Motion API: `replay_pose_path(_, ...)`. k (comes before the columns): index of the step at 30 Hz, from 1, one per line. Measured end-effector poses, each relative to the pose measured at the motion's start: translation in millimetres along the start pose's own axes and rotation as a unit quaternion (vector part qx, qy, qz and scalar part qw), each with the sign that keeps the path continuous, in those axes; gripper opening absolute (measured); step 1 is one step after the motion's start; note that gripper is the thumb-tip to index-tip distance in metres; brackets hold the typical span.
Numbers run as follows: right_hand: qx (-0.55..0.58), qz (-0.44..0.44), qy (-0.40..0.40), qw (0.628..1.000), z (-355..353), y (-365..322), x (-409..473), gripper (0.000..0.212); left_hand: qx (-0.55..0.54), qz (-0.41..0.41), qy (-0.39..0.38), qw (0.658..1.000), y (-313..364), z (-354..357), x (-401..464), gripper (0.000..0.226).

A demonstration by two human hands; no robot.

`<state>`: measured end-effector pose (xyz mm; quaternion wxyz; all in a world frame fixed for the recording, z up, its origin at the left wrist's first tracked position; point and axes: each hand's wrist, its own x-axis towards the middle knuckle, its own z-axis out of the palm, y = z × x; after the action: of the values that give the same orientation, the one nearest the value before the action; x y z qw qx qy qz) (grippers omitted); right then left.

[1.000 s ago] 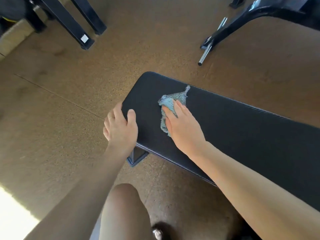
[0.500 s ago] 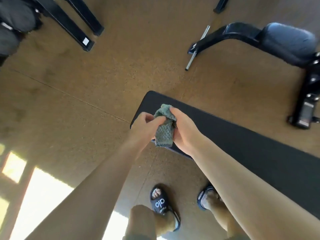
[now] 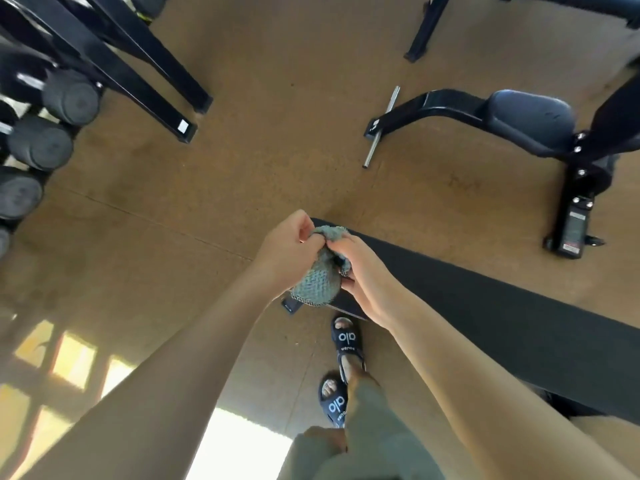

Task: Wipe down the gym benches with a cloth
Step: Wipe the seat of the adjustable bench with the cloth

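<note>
Both hands, left hand (image 3: 282,252) and right hand (image 3: 365,271), pinch the bunched teal cloth (image 3: 317,284) above the flat bench (image 3: 485,306) end; refold to a flat, clean face before the next pass.

Both arms reach forward; the left hand (image 3: 284,249) and right hand (image 3: 365,275) meet, fingers curled, apparently pinching the cloth (image 3: 320,277) between them.

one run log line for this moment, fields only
phase: regripping | cloth: bunched, off bench | left hand: grips cloth | right hand: grips cloth
</note>
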<state>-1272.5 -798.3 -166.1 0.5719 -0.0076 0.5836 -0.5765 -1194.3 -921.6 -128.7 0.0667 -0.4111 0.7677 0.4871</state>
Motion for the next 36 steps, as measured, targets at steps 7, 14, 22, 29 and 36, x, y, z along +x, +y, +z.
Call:
replay_pose_path(7,-0.394,-0.091,0.086,0.911,-1.0,-53.0,27.2,0.016,0.102,0.041,0.019,0.994,45.1,-44.7,41.2,0.021)
replay_pose_path(14,-0.494,-0.101,0.136,0.853,24.8,-108.6,66.7,0.033,0.214,0.098,0.027,0.971,54.9,-97.9,94.9,0.018)
replay_pose_path(22,-0.561,-0.184,0.286,0.755,97.6,-150.4,140.7,0.016,0.327,0.144,0.031,0.933,23.9,-181.7,191.1,0.029)
replay_pose_path(29,-0.507,-0.183,0.334,0.773,205.2,-171.7,212.5,0.008,0.312,0.16,-0.01,0.937,-0.2,-273.6,279.3,0.03)
replay_pose_path(36,-0.507,-0.191,0.354,0.762,278.4,-190.4,269.6,0.014,0.067,-0.006,-0.151,0.986,10.8,-313.3,336.4,0.025)
